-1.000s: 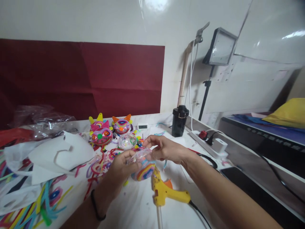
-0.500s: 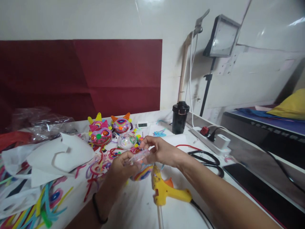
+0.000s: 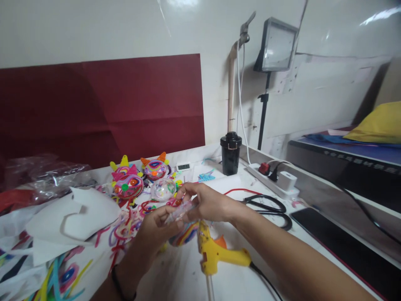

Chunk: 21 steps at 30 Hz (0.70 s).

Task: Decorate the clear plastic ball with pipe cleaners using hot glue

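Note:
A small crinkled clear plastic bag (image 3: 179,211) is between my two hands; its contents are too blurred to name. My left hand (image 3: 159,225) is closed on its near left side. My right hand (image 3: 203,202) pinches it from the right, index finger bent above. Just below them lies a rainbow-striped round piece (image 3: 187,234), partly hidden by my fingers. Beside it rests a yellow glue gun (image 3: 213,253) on its side, a clear glue stick (image 3: 209,286) poking out of its back. Behind my hands sits a clear round plastic case (image 3: 163,190).
Colourful eared round crafts (image 3: 128,186) stand at the back left, near white paper scraps (image 3: 75,217) and coloured strips (image 3: 52,280). A black cup (image 3: 231,154), a power strip (image 3: 272,182), a coiled black cable (image 3: 266,205) and a black phone-like slab (image 3: 338,246) occupy the right.
The camera view has turned slightly, so the surroundings sit further left. My hands keep hold of the plastic bag, which is tilted a little differently. The glue gun stays put.

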{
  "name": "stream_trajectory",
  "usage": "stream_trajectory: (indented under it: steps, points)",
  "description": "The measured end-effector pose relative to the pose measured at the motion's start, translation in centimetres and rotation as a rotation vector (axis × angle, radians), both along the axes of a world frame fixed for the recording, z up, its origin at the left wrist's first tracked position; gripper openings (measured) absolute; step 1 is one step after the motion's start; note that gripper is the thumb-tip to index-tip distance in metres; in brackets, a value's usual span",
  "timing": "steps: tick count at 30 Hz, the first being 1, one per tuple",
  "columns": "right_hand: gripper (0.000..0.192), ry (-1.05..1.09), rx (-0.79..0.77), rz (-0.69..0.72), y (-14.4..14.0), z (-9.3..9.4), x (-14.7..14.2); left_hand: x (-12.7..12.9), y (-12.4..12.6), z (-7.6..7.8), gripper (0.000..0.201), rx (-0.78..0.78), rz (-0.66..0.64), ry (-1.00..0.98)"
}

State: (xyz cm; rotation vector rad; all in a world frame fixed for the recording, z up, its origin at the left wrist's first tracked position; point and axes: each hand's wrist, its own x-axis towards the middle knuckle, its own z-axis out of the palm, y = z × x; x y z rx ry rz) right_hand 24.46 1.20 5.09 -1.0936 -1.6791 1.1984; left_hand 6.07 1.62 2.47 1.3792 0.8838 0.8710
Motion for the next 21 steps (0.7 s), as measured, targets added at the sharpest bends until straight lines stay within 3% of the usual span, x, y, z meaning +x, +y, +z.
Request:
stream_trajectory:
  steps: [5, 11, 16, 21]
  points:
    - [0.042, -0.045, 0.041, 0.006, 0.1, 0.1, 0.0, 0.2, -0.1, 0.5, 0.026, -0.01, 0.022, 0.001]
    - [0.038, -0.069, 0.11, -0.065, -0.3, 1.3, 1.1, -0.1, 0.6, -0.2, 0.023, -0.05, 0.072, -0.134]
    - [0.024, -0.067, 0.226, -0.106, 0.5, 1.1, 2.1, -0.2, 0.4, 0.2, 0.018, -0.027, 0.102, -0.183]
    - [0.014, -0.132, 0.4, -0.267, -0.7, 2.0, 2.4, -0.3, 0.4, 0.7, 0.017, -0.028, 0.171, -0.248]
